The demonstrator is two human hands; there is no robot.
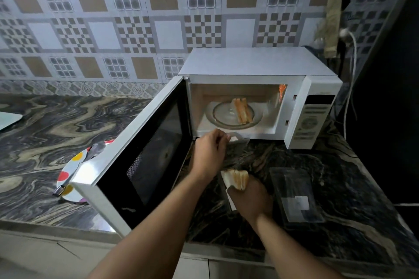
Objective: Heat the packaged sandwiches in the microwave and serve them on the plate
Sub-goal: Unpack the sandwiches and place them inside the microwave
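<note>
1. Risk — the sandwich [235,179] in the right hand [249,201] is sitting loosely stacked with its cut edges upward; a slack grip or a tilt on the way in could be letting the slices slide apart onto the countertop [340,165].
2. Risk — the clear package [237,139] that the left hand [209,149] is pinching is lying at the microwave [260,97] threshold, where it could be fouling the open door [140,154].
3. Pose — the left arm is reaching forward, fingers curled on the package edge; the right hand is wrapping the sandwich from below.
4. Location — one sandwich [242,110] is resting on the glass turntable [223,115]; the spotted plate [72,172] is waiting left of the door.
</note>
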